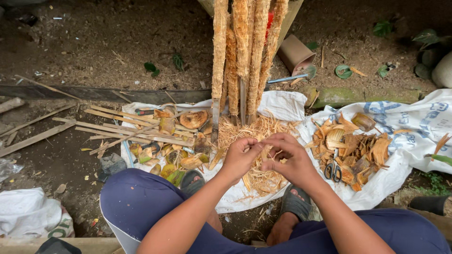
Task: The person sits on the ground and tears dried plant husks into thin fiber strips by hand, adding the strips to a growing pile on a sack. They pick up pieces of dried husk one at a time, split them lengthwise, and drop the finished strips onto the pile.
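Your left hand (241,157) and right hand (291,162) meet over the sack (282,104); fingers of both pinch fibre (256,136), held close for twisting; scissors (333,170) lie right.

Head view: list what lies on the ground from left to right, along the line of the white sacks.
White bag → bamboo strips → husk pieces → fibre pile → scissors on husk scraps → printed white sack.
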{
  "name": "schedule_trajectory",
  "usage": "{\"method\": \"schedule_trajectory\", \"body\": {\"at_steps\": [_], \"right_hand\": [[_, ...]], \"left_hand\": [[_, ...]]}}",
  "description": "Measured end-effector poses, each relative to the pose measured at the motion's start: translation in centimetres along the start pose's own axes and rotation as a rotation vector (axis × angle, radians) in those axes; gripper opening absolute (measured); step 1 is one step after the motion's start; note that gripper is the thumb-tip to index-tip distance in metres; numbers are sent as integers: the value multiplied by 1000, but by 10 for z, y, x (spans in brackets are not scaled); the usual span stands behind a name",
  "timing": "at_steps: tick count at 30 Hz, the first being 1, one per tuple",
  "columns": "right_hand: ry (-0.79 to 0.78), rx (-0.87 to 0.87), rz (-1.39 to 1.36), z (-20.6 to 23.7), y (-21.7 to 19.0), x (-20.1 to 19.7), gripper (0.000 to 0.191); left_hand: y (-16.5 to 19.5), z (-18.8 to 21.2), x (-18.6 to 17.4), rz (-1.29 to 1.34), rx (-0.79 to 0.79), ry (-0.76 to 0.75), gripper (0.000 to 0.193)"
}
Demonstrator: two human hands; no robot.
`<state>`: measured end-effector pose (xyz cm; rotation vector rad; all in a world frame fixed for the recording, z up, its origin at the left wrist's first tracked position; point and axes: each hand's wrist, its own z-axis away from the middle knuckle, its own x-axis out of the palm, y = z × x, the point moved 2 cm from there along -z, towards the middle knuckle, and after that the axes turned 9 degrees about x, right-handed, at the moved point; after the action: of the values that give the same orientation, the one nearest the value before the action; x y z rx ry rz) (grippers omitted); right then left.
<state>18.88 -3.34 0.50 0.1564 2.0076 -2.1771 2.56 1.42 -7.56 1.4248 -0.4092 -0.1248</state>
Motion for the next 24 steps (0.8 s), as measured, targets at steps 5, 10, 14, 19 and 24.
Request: {"method": "schedule_trajectory", "body": {"at_steps": [5,10,14,19,24], "right_hand": [[234,21,303,2,-12,5,30],[256,19,452,3,-6,7,15],[229,-101,422,1,1,7,16],[249,222,212,-8,11,3,20],[177,181,96,-11,14,-3,18]], "left_hand": [[9,-2,-3,-53,20,-45,20],[15,3,-1,-247,195,6,20],[18,1,3,-197,183,51,18],[27,-9,1,-252,209,-23,16],[32,-7,-6,-246,238,-51,15]]}}
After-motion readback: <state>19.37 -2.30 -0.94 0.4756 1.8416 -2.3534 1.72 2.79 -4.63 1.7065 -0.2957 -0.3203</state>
